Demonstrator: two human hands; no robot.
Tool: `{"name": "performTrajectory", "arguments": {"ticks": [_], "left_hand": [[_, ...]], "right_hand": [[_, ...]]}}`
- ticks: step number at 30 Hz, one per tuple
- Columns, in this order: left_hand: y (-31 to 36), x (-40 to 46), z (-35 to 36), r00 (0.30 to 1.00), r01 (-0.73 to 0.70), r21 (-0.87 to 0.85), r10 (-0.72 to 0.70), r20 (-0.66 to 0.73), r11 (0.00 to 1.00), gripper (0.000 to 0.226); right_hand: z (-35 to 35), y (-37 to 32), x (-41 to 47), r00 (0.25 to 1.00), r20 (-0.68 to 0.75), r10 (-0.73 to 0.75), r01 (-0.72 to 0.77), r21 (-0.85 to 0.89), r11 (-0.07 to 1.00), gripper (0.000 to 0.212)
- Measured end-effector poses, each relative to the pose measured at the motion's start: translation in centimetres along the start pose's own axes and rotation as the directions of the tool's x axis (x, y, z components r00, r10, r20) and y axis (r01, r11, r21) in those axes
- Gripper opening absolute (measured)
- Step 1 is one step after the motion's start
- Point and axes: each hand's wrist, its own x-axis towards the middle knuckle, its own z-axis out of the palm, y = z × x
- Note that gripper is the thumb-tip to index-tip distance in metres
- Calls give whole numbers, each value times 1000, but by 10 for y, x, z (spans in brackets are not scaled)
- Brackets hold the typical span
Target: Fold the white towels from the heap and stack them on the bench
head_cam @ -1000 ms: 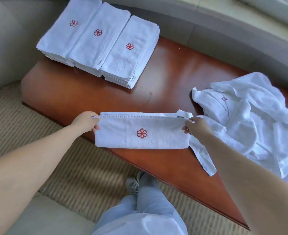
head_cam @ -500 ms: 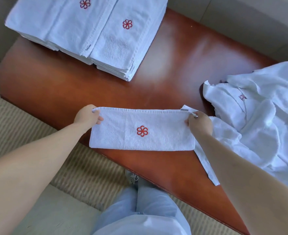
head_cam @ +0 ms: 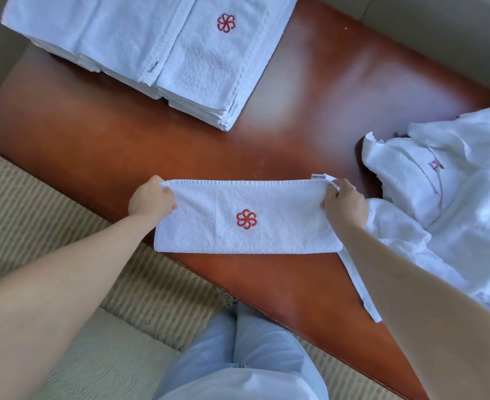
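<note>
Both hands are holding almost where they were half a second ago, while the view is tipping lower, cropping the stacks. Left hand and right hand are each pinching, fingers curled, an upper corner of the folded towel lying flat at the counter's near edge. Beside the right hand, the heap is touching the towel.

Folded stacks (top) and heap run off-frame.
</note>
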Motion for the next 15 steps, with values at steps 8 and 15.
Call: {"name": "performTrajectory", "arguments": {"ticks": [8, 15], "left_hand": [[6, -42, 22, 914, -383, 99, 392, -108, 919, 44], [12, -56, 106, 691, -676, 436, 716, 97, 594, 61]], "right_hand": [[11, -9, -46, 978, -83, -189, 201, 175, 964, 47], [87, -5, -77, 821, 16, -571, 557, -242, 795, 61]]}}
